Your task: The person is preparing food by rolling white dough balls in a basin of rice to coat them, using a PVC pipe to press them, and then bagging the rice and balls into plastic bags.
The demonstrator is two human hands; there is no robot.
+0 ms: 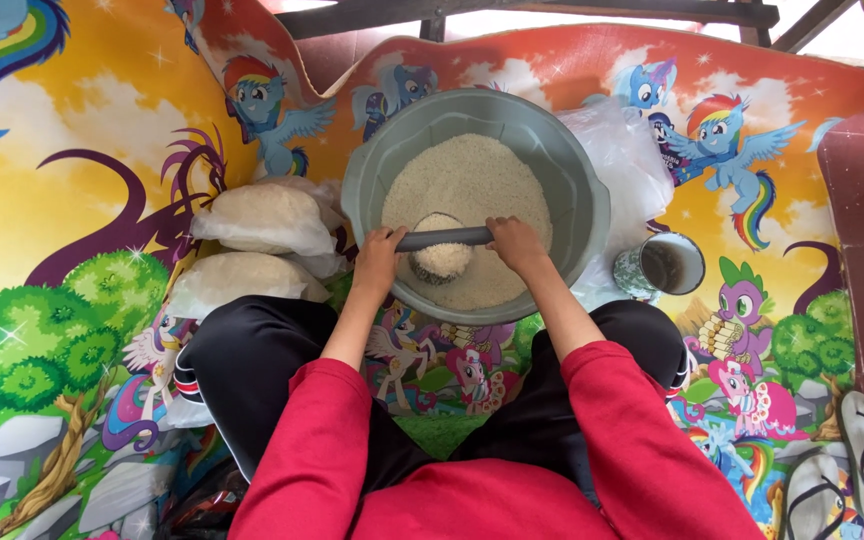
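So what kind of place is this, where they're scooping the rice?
Probably a home floor or porch: the person sits on a cartoon play mat, flip-flops lie at its edge, and filled rice bags sit beside the grey basin.

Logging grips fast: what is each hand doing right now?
Left hand: closed on the rice-filled cup under the dark grey bar.
Right hand: closed on the bar's other end.
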